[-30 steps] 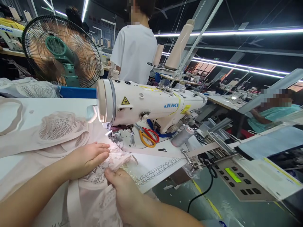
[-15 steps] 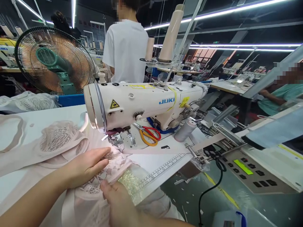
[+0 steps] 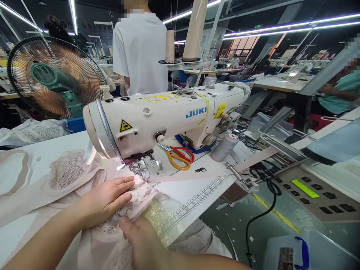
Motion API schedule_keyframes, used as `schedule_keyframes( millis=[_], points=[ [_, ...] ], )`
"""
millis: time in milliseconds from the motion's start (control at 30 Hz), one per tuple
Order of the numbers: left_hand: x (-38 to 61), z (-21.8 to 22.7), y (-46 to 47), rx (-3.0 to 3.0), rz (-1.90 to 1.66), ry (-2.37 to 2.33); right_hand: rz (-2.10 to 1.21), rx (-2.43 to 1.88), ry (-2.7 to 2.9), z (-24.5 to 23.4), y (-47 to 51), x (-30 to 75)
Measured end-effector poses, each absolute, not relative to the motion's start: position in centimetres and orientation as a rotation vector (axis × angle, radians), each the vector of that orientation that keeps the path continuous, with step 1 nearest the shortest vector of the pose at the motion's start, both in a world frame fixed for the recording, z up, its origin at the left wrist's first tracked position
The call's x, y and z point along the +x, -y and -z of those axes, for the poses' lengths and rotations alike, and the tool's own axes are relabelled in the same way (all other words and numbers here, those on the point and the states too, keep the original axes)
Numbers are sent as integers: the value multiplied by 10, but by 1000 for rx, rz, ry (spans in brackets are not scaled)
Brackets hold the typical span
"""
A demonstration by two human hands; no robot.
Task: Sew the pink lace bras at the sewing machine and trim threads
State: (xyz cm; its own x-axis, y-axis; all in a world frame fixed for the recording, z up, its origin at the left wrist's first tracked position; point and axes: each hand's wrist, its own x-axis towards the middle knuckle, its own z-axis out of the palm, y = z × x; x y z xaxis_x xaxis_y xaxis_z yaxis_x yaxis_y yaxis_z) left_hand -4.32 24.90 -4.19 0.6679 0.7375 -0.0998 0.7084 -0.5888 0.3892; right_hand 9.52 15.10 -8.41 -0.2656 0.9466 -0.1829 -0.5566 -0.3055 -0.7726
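A pale pink lace bra (image 3: 140, 191) lies on the table and reaches under the needle area of a white JUKI sewing machine (image 3: 165, 116). My left hand (image 3: 108, 198) rests flat on the lace just in front of the presser foot, its fingers stretched out. Nearer to me, my right hand (image 3: 144, 238) grips the lace edge, with the thumb on top and the fingers mostly hidden underneath. More of the fabric, with a lace cup (image 3: 69, 170) and a strap, spreads to the left. The needle itself is hard to make out.
Red-and-orange-handled scissors (image 3: 180, 157) and a grey thread cone (image 3: 224, 147) lie beside the machine arm. A ruler strip (image 3: 201, 202) runs along the table's front edge. A control box (image 3: 312, 191) stands right, a large fan (image 3: 56, 78) left. A person in white (image 3: 140, 52) is behind.
The view has turned and shifted slightly, so the machine appears a little farther left. Both hands stay nearly in place on the lace, and the left fingers lie a little closer to the presser foot.
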Motion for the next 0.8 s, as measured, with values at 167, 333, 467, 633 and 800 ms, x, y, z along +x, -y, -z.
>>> schedule_keyframes(
  millis=[167, 333, 467, 633, 800],
  points=[
    [-44, 40, -254, 2527, -65, -1114, -1779, -772, 698, 77, -154, 95],
    [-44, 34, -258, 2561, -49, -1143, -1761, -798, 691, 73, -158, 91],
    [-43, 29, -259, 2559, -32, -1125, -1752, -840, 660, 76, -162, 85],
    [-43, 26, -260, 2525, -1, -1117, -1715, -886, 747, 77, -165, 84],
    [-45, 31, -264, 2548, 19, -1159, -1721, -968, 781, 68, -166, 86]
  ],
)
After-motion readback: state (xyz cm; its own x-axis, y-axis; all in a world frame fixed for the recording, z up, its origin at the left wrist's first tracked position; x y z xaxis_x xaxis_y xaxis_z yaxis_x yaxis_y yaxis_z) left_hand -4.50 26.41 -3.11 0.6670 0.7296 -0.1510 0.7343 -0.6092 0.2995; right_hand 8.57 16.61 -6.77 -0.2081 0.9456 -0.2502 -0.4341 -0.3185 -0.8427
